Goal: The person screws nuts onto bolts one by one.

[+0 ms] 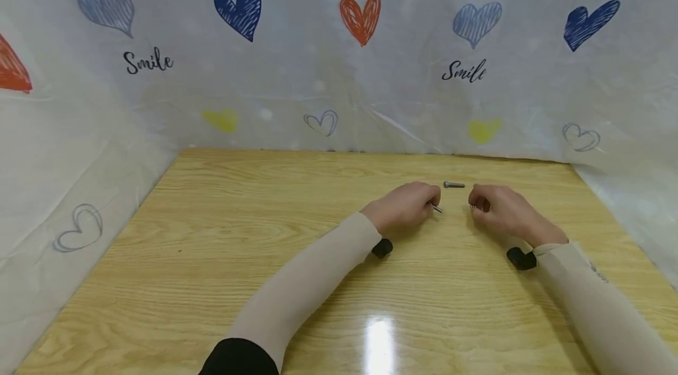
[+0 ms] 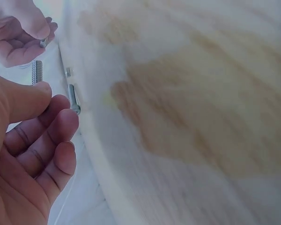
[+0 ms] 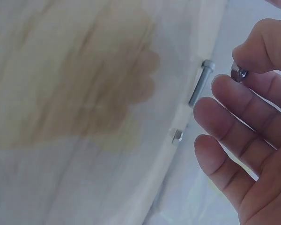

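Observation:
My left hand (image 1: 405, 205) pinches a metal bolt (image 2: 36, 71) between thumb and fingers. The bolt's threaded end sticks out toward the right hand, and its head is hidden in the grip. Across a small gap, my right hand (image 1: 505, 213) holds a small metal nut (image 3: 239, 72) between thumb and index finger, the other fingers loosely bent. A second bolt (image 1: 454, 185) lies on the table just beyond both hands. Near that bolt's threaded end is another nut (image 3: 178, 135), seen in both wrist views. Bolt and nut in the hands are apart.
The wood-grain table (image 1: 222, 257) spreads out in front and to the left. A white sheet with printed hearts (image 1: 360, 19) hangs along the table's back edge and sides. Light glares off the table near its front.

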`<state>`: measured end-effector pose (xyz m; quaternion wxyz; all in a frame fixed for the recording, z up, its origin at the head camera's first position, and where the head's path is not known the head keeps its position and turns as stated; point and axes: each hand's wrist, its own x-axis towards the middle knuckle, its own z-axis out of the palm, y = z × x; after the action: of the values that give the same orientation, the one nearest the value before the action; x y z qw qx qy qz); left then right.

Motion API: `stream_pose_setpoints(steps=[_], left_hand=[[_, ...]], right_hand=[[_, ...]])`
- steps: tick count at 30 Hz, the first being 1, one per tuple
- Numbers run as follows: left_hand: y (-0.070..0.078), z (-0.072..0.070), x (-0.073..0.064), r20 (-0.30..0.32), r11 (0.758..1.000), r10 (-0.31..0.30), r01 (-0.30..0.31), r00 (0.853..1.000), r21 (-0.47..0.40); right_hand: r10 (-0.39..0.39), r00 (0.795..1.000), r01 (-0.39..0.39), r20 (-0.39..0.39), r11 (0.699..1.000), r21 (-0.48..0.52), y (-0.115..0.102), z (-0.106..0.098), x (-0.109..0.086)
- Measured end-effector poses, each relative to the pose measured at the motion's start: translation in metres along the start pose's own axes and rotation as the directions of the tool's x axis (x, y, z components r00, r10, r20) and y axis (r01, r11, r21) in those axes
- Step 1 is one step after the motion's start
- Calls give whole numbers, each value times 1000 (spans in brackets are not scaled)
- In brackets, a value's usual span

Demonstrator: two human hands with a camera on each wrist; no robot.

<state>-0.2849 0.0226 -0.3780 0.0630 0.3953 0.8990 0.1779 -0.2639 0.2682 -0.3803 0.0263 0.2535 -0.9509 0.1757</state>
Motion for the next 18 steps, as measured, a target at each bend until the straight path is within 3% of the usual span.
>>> stream_pose_setpoints(steps=[5,18], left_hand=[[-2,-1,-9,-24,1000,5,-4,1000,11],[-3,-9,-40,-65,997,-60,63,996,41]], right_hand=[[-10,999,11,-31,1000,3,-8,1,-3],[-104,990,105,-91,995,2,-32,5,-3]])
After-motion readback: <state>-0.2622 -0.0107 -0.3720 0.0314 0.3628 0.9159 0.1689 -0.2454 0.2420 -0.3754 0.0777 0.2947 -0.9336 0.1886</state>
